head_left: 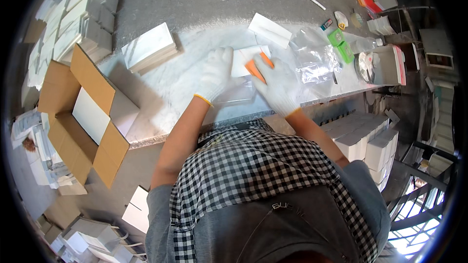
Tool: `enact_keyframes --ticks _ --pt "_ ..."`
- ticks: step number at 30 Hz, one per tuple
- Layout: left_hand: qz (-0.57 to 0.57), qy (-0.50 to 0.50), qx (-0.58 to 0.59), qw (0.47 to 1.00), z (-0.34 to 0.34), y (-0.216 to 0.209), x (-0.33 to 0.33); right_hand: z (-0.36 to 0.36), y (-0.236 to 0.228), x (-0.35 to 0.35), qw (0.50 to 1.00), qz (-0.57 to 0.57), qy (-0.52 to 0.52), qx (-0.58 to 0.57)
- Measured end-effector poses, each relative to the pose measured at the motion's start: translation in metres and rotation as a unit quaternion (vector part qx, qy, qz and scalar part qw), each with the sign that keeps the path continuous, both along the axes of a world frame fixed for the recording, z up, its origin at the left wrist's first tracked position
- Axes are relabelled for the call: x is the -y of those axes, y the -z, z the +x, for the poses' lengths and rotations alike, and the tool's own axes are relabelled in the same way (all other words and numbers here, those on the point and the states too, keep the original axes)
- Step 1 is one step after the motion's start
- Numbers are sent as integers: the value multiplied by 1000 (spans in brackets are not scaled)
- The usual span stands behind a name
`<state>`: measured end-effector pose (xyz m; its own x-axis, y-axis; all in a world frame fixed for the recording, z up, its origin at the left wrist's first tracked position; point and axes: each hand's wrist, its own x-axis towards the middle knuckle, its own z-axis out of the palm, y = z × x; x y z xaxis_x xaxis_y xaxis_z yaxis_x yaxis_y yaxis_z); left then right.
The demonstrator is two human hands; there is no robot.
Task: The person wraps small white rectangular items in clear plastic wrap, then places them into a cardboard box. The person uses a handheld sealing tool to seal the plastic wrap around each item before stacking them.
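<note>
My left hand, in a white knit glove, lies at the left edge of a flat white piece on the marble-patterned worktop; its fingers are stretched out. My right hand, gloved too and slightly blurred, presses down on a thin orange piece on top of the white one. Orange shows between its fingers; whether it is a cloth or a card I cannot tell. A clear plastic bag lies just below the white piece, between my wrists.
Stacked white tile-like pieces lie left of my hands. An open cardboard box stands at the left edge. Clear plastic bags, green boxes and a bottle are at right. A marker lies farther back.
</note>
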<state>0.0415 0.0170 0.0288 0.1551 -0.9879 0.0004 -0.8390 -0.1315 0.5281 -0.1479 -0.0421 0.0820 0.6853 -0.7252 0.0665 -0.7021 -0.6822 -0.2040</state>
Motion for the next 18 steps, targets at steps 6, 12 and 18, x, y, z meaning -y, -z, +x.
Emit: enact_keyframes --ticks 6,12,18 --pt "39 3 -6 999 1 8 5 32 -2 16 1000 -6 -5 21" --pt "15 -9 -7 1000 -2 -3 2 -8 0 4 1000 4 21 -10" --pt "36 -13 -8 999 -2 -10 2 6 -7 23 1000 -1 22 0"
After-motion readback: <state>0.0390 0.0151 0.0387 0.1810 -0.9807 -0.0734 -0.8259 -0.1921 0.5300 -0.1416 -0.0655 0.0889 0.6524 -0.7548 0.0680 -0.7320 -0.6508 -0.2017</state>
